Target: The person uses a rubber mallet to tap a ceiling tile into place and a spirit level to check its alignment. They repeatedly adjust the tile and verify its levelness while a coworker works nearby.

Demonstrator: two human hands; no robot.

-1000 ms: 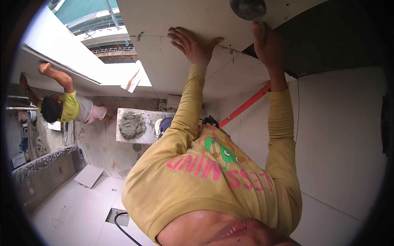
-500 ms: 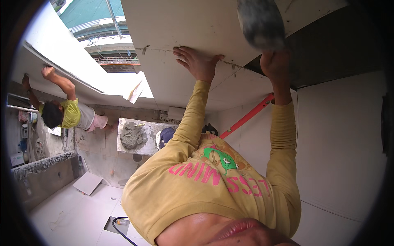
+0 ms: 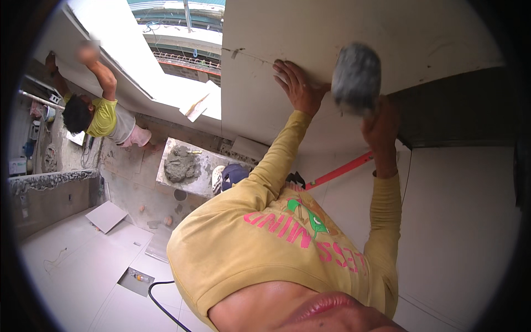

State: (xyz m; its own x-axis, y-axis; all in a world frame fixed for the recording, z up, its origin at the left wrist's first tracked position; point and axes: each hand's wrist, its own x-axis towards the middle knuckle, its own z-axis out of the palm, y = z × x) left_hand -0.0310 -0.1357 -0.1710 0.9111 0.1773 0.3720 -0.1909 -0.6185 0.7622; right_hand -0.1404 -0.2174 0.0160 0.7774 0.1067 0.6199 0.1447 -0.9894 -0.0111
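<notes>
My left hand (image 3: 298, 91) lies against a large pale wall tile (image 3: 265, 27), fingers stretched and thumb out, just below a thin marked line. My right hand (image 3: 380, 130) is wrapped around the handle of a mallet (image 3: 357, 79); its grey, rounded head is blurred by motion and partly overlaps the tile in view. Most of the handle is hidden by the fist and head. Whether the mallet touches the tile I cannot tell. Beside my right forearm leans a red spirit level (image 3: 340, 170).
A dark bare wall area (image 3: 464, 105) borders the tile at right. At left, a co-worker (image 3: 102, 116) presses hands to another panel. Behind me are grey mortar (image 3: 181, 164) on a board (image 3: 203, 180), a loose tile (image 3: 106, 216), a floor recess (image 3: 133, 283) and a black cable (image 3: 157, 301).
My view has shifted, so the surroundings sit differently in the picture. The mallet head has come lower and closer to my left hand, which still rests on the tile.
</notes>
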